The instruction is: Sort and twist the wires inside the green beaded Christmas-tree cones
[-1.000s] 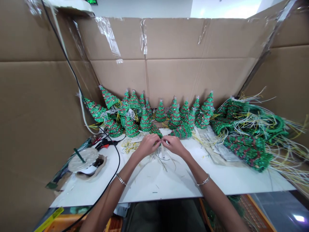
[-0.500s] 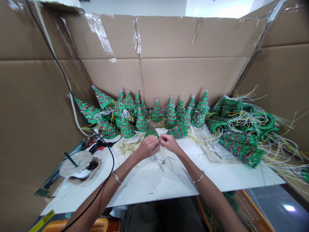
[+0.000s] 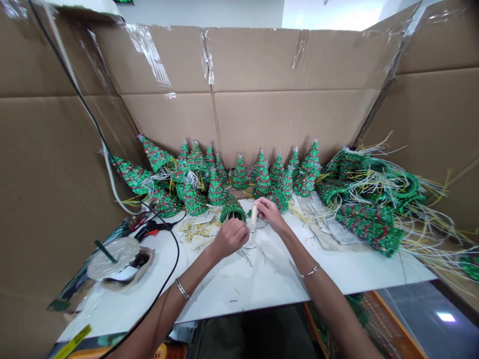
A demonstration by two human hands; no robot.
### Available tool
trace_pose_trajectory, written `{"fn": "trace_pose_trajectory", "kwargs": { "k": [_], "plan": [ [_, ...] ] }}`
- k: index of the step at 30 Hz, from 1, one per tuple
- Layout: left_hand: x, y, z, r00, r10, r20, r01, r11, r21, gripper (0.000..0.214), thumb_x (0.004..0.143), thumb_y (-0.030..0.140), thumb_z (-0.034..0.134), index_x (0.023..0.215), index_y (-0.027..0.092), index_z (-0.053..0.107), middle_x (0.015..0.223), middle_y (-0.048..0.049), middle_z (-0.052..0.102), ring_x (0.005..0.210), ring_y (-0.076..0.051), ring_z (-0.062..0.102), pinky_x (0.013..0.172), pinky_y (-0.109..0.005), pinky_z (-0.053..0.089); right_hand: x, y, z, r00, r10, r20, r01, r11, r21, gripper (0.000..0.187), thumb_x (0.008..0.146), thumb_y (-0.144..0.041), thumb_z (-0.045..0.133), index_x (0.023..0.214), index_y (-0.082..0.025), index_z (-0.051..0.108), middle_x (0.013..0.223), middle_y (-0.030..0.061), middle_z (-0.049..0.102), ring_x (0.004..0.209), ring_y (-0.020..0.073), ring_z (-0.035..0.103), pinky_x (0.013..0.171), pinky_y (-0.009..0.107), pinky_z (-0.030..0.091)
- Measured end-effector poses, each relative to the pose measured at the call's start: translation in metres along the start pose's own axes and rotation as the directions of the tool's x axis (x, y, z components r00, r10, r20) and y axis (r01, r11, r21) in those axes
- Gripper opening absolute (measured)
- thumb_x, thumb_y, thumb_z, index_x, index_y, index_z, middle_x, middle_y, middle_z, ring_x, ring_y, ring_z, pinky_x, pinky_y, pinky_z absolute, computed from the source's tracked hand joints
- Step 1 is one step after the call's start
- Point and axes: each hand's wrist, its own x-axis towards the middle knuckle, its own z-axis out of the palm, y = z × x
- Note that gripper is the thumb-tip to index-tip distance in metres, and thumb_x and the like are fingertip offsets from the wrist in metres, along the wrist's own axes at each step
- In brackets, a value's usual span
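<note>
Near the middle of the white table, my left hand (image 3: 232, 235) is closed, just in front of a small green tinsel Christmas tree (image 3: 231, 203) that lies with its hollow base toward me. What its fingers hold, if anything, is hidden. Across a small gap, my right hand (image 3: 270, 214) pinches a short cream-coloured strip or stick (image 3: 253, 218), held roughly upright. Thin wire ends (image 3: 247, 252) lie on the table below both hands.
Small tinsel trees (image 3: 261, 179) stand along the cardboard wall (image 3: 292, 114). Unfinished-looking trees with white and yellow wires (image 3: 377, 187) pile up at right. A black cable (image 3: 177, 249) crosses my left forearm; a lidded round container (image 3: 114, 257) sits at left.
My hands have moved apart, the left one toward me and the right one slightly away. The cream strip, hanging below the fingers before, now stands upright by my right fingertips.
</note>
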Motion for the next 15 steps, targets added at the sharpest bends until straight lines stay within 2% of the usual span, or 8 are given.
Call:
{"fn": "trace_pose_trajectory", "kwargs": {
  "k": [3,5,7,9,11,13,15],
  "plan": [
    [-0.003,0.012,-0.006,0.976,-0.218,-0.002,0.212,0.95,-0.228,0.005,0.087,0.015,0.052,0.084,0.018,0.053,0.072,-0.0026,0.057,0.069,-0.015,0.052,0.064,-0.028,0.043,0.0,-0.004,-0.008,0.999,-0.047,-0.023,0.048,0.998,0.039,0.032,0.074,-0.049,0.065,0.079,-0.019,0.056,0.058,-0.0048,0.049,0.046,0.0069,0.038,0.041,0.019,0.022],
    [-0.001,0.014,-0.012,0.908,-0.418,0.02,0.399,0.849,-0.346,0.008,0.089,0.019,0.051,0.082,0.018,0.054,0.075,-0.0029,0.058,0.071,-0.015,0.054,0.067,-0.029,0.044,-0.001,-0.006,-0.009,0.995,-0.091,-0.044,0.092,0.995,0.031,0.032,0.075,-0.051,0.063,0.08,-0.02,0.056,0.059,-0.0041,0.05,0.047,0.0076,0.039,0.041,0.02,0.024],
    [0.004,0.012,-0.019,0.829,-0.549,0.105,0.54,0.739,-0.403,0.012,0.09,0.024,0.051,0.081,0.018,0.056,0.087,-0.0057,0.06,0.084,-0.016,0.057,0.077,-0.03,0.046,-0.003,-0.008,-0.008,0.989,-0.136,-0.063,0.137,0.991,0.011,0.031,0.077,-0.051,0.062,0.081,-0.02,0.058,0.063,-0.0031,0.051,0.05,0.0082,0.042,0.041,0.02,0.026],
    [0.009,0.009,-0.024,0.777,-0.582,0.239,0.624,0.665,-0.409,0.015,0.091,0.028,0.051,0.081,0.018,0.058,0.108,-0.0092,0.059,0.104,-0.02,0.055,0.092,-0.035,0.043,-0.006,-0.011,-0.004,0.981,-0.181,-0.073,0.181,0.983,-0.009,0.03,0.079,-0.05,0.062,0.082,-0.02,0.059,0.065,-0.0026,0.052,0.052,0.0086,0.044,0.043,0.021,0.03],
    [0.012,0.008,-0.027,0.747,-0.563,0.354,0.665,0.625,-0.409,0.017,0.091,0.031,0.05,0.084,0.018,0.058,0.124,-0.0101,0.053,0.118,-0.022,0.05,0.102,-0.037,0.037,-0.01,-0.014,0.0,0.974,-0.216,-0.069,0.215,0.976,-0.024,0.028,0.08,-0.048,0.062,0.082,-0.02,0.061,0.064,-0.0028,0.051,0.053,0.0089,0.045,0.045,0.021,0.033],
    [0.014,0.01,-0.027,0.734,-0.533,0.422,0.679,0.595,-0.429,0.017,0.093,0.031,0.048,0.087,0.018,0.057,0.125,-0.0098,0.054,0.117,-0.021,0.05,0.101,-0.037,0.037,-0.014,-0.018,0.005,0.97,-0.237,-0.056,0.236,0.971,-0.023,0.027,0.081,-0.047,0.061,0.083,-0.02,0.062,0.063,-0.003,0.051,0.053,0.0091,0.045,0.046,0.022,0.035],
    [0.014,0.014,-0.027,0.736,-0.505,0.451,0.677,0.569,-0.467,0.018,0.094,0.032,0.047,0.088,0.018,0.057,0.113,-0.0089,0.058,0.107,-0.02,0.055,0.095,-0.034,0.04,-0.019,-0.021,0.009,0.966,-0.252,-0.052,0.252,0.968,-0.006,0.026,0.082,-0.045,0.061,0.084,-0.019,0.064,0.062,-0.0029,0.053,0.052,0.009,0.045,0.047,0.023,0.036]
  ]
}}
